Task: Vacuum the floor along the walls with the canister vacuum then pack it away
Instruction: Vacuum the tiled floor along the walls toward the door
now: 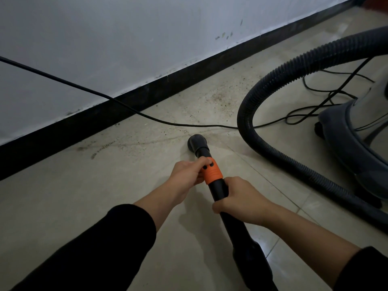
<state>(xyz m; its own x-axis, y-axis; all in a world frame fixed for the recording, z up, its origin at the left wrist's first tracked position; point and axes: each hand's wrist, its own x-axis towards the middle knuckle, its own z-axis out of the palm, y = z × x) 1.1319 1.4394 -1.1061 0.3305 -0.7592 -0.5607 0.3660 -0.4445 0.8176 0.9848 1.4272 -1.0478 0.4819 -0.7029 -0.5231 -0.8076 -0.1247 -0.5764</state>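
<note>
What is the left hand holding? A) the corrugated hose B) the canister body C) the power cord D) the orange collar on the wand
D: the left hand grips the orange collar near the nozzle end, while the right hand holds the black tube just behind it.

Head view, both arms in frame. Left arm: plain black long fabric sleeve (pixel 94 248), matte, loose fit, cuff ending partway along the forearm in a rounded edge. Beyond it the forearm and left hand (pixel 186 173) are bare. Right arm: matching black fabric sleeve (pixel 365 269), only a corner shows at the lower right frame edge, cuff further from the wrist. Bare right hand (pixel 241 203) too. Dim light, weave unreadable.
</note>
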